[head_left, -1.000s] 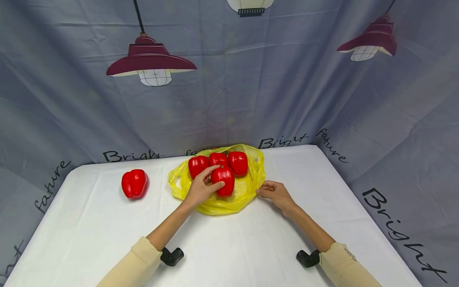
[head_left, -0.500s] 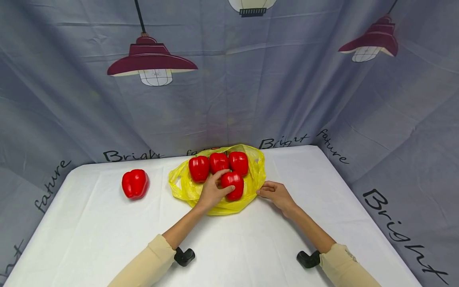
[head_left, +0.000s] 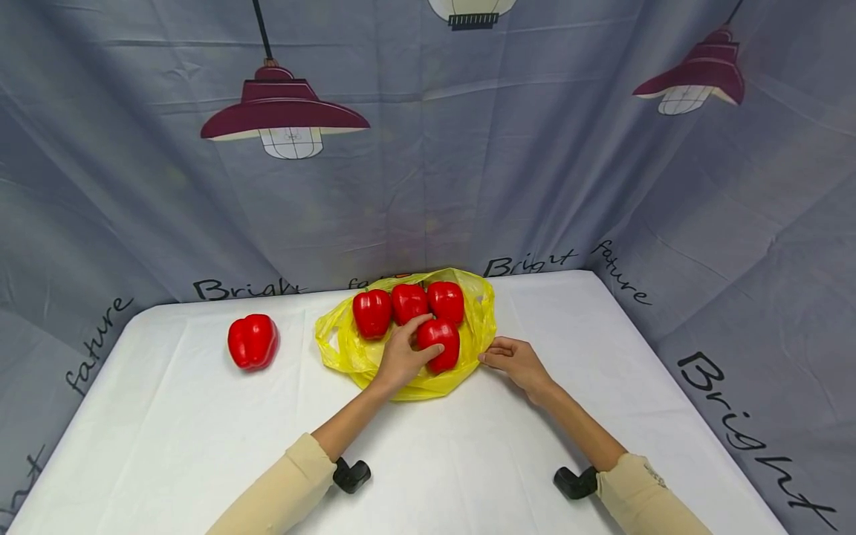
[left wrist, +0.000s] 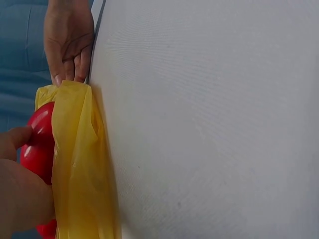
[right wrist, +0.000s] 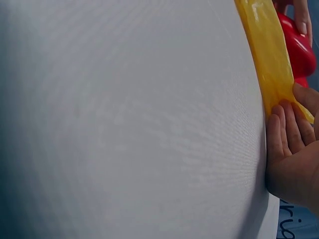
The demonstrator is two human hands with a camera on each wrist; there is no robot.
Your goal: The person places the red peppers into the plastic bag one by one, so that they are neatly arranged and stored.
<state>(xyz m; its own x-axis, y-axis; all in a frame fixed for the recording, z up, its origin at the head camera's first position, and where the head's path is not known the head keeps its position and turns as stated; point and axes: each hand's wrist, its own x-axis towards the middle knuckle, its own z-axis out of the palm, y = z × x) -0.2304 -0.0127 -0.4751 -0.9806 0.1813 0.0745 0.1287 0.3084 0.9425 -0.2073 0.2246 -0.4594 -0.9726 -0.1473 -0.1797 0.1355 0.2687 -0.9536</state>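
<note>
A red bell pepper (head_left: 446, 340) sits at the front right inside an open yellow plastic bag (head_left: 483, 308). My left hand (head_left: 400, 362) grips it from the left, thumb in front and fingers behind. Behind it in the bag lie three more bell peppers (head_left: 409, 303). My right hand (head_left: 519, 364) pinches the bag's right edge; in the right wrist view the thumb lies on the yellow plastic (right wrist: 271, 59) with the fingers beside it. The left wrist view has the held bell pepper (left wrist: 41, 144) partly behind the bag's wall.
Another red bell pepper (head_left: 253, 342) lies on the white-covered table (head_left: 174, 416), well left of the bag. A grey printed curtain (head_left: 414, 163) hangs behind the table and along its sides. A black device (head_left: 575, 483) is at each wrist.
My left hand has moved right with the bell pepper, from the middle of the bag towards its right side. The right hand has stayed at the bag's edge.
</note>
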